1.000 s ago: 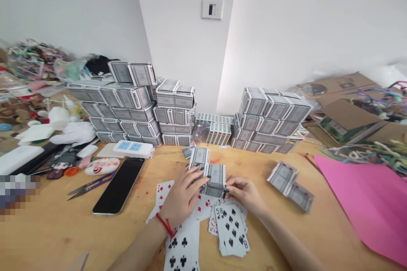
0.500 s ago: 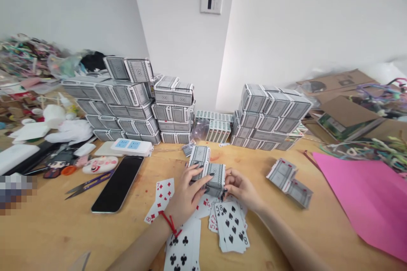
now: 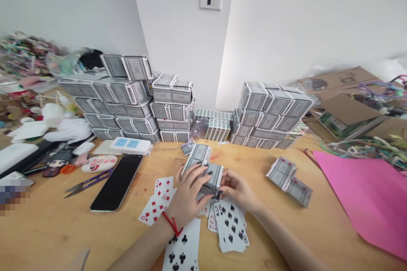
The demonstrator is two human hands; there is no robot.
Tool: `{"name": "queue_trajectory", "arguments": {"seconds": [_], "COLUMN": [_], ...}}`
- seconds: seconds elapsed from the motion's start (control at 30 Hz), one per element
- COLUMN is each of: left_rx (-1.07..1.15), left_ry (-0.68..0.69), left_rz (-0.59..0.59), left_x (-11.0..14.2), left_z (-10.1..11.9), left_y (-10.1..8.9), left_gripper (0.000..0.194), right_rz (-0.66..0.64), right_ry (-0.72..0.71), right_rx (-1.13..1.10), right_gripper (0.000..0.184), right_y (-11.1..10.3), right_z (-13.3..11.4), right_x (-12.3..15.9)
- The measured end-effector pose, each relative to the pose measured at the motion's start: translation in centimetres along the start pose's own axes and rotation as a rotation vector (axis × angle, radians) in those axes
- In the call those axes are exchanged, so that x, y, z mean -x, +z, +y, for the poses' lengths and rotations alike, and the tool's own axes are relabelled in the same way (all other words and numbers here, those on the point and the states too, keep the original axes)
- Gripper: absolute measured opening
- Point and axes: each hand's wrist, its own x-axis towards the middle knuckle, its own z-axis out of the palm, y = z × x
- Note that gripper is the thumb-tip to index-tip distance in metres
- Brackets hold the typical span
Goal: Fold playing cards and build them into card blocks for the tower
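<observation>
Spreading my left hand [image 3: 190,190] across the top of a card block [image 3: 212,175] folded from grey-backed playing cards, I have its fingers lying over the patterned faces and its thumb bent in at the near side. My right hand [image 3: 237,190] closes a narrow pinch at the block's near right corner, with dark-nailed fingertips almost meeting the left thumb. The block sits over the middle of the wooden table [image 3: 254,237], stepped in shape, one section farther off and to the left of the other; from up here I cannot tell whether it touches the tabletop. A red string bracelet [image 3: 172,223] circles my left wrist. Just in front of the block lies a spade pile [image 3: 231,230], face up with an eight on top; a club pile [image 3: 181,247] is partly under my left forearm, and diamond cards [image 3: 155,207] fan out to its left. Farther left I have the black-screened phone [image 3: 116,183] and open scissors [image 3: 87,183]. A smaller folded-card piece [image 3: 289,182] rests on the right, near the pink sheet [image 3: 362,199]. Behind everything, tall stacks of card blocks [image 3: 270,114] line up before the wall.
</observation>
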Motion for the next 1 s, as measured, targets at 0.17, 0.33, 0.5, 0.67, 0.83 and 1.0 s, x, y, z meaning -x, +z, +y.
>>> {"name": "queue_trajectory", "arguments": {"seconds": [0.17,0.33,0.5,0.67,0.83,1.0], "left_rx": [-0.090,-0.096,-0.032,0.005,-0.005,0.003], "left_ry": [0.105,0.110,0.044,-0.008,-0.006,-0.017], "left_rz": [-0.070,-0.076,-0.037,0.049,0.154,0.178], "left_x": [-0.3,-0.4,-0.2,-0.2,-0.6,-0.8], "left_z": [0.7,0.6,0.7,0.9,1.3,1.6], "left_y": [-0.6,-0.9,-0.7,-0.3,-0.1,-0.1], "left_gripper": [0.036,0.039,0.037,0.030,0.024,0.024], "right_rz": [0.034,0.012,-0.005,0.047,0.037,0.026], "right_ry": [-0.052,-0.116,-0.140,-0.264,-0.315,-0.310], "right_rx": [0.033,0.292,0.399,0.575,0.654,0.666], "right_gripper": [0.034,0.028,0.024,0.016,0.017,0.011], "right_y": [0.4,0.4,0.8,1.0,0.8,0.9], "right_z": [0.0,0.0,-0.1,0.1,0.4,0.4], "right_x": [0.2,0.5,0.8,0.9,0.8,0.9]}}
